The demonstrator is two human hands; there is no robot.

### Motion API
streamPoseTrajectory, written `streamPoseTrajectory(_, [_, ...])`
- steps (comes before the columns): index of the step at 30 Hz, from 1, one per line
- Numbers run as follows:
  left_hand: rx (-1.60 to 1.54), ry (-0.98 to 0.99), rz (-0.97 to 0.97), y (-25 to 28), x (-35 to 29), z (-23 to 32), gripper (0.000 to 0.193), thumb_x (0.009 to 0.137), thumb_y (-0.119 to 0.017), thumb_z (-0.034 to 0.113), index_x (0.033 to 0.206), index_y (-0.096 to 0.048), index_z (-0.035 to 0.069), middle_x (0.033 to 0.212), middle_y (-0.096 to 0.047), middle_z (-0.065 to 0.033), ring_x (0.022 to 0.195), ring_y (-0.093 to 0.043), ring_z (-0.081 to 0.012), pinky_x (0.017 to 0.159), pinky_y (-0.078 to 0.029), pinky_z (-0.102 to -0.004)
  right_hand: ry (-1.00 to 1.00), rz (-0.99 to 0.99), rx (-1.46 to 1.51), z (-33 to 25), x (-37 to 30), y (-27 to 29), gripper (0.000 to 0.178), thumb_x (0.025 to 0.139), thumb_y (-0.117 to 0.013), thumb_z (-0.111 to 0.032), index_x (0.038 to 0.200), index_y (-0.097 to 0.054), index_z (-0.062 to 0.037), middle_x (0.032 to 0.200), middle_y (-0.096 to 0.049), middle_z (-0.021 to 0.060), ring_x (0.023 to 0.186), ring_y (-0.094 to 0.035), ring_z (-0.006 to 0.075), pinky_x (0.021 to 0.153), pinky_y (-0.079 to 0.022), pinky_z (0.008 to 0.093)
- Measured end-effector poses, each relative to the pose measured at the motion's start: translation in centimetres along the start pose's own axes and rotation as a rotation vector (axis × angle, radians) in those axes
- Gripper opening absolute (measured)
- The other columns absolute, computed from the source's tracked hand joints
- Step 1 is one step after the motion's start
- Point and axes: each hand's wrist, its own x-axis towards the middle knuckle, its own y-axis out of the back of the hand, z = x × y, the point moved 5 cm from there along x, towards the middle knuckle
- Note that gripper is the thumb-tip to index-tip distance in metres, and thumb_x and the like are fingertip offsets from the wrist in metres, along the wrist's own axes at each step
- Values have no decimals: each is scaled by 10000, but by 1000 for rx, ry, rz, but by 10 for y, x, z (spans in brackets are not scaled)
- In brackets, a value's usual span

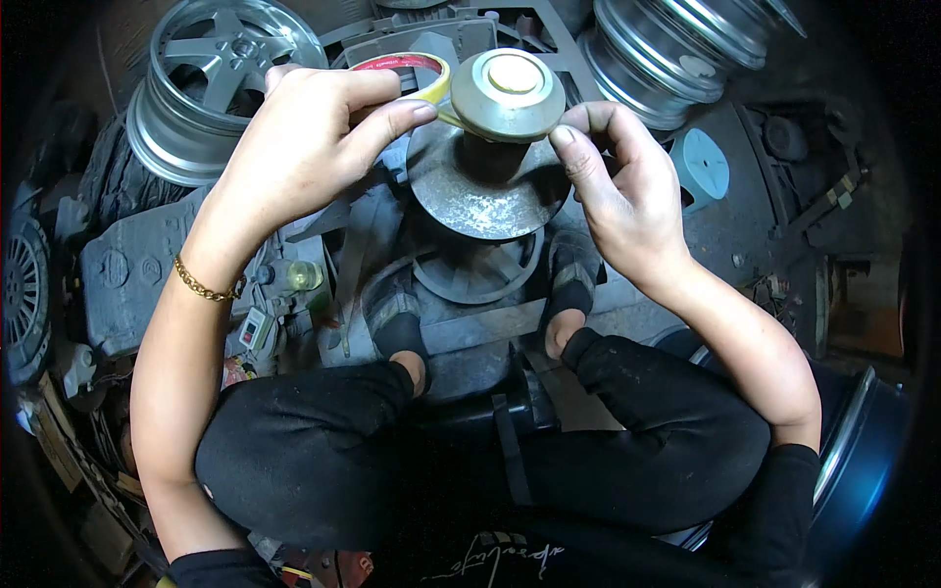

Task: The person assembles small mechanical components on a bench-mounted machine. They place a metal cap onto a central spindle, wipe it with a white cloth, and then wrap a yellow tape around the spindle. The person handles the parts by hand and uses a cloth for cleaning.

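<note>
My left hand is closed around a roll of yellow tape with a red inner core. A short strip of the tape runs from the roll to the edge of a round, cone-shaped metal cap with a pale raised centre. At the cap's right rim, the thumb and bent fingers of my right hand are closed against its edge; whether they also pinch tape is hidden. Under the cap, a short dark shaft rises from a worn metal disc with a scuffed, whitish surface.
Alloy wheel rims stand at the upper left and upper right. A light-blue round container is beyond my right forearm. A grey moulded case lies at the left, near a small switch box. My feet flank the stand.
</note>
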Motion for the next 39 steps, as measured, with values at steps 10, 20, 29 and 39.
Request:
streamPoseTrajectory(10, [-146, -30, -70, -1, -4, -7, 352, 951, -631, 236, 744, -546, -37, 557, -391, -125, 492, -371, -231, 515, -341, -346, -65, -76, 13, 9, 4, 2, 240, 937, -675, -235, 983, -637, -3, 792, -633, 45, 731, -577, 103, 683, -484, 265])
streamPoseTrajectory(20, [-84, -42, 66, -6, 9, -9, 305, 943, -642, 263, 859, -644, -30, 571, -446, -134, 503, -374, -164, 505, -366, -320, -120, -111, 26, 16, 7, 6, 249, 947, -673, -232, 1000, -631, 7, 815, -632, 44, 758, -573, 90, 702, -477, 247])
streamPoseTrajectory(29, [-126, -74, 135, -6, 3, -11, 335, 932, -670, 294, 868, -649, -33, 565, -394, -80, 535, -322, -121, 489, -332, -301, -462, -110, -330, 72, 4, 30, 369, 994, -561, -355, 1073, -610, 2, 791, -605, 73, 726, -595, 153, 708, -497, 312])
streamPoseTrajectory(39, [-23, -148, 140, -3, -3, -8, 357, 942, -655, 317, 821, -631, -17, 568, -425, -103, 509, -361, -164, 521, -345, -313, -605, 383, 483, 79, -35, -61, 450, 1057, -379, -307, 1389, -468, -16, 1376, -517, 146, 1237, -514, 219, 1066, -390, 335])
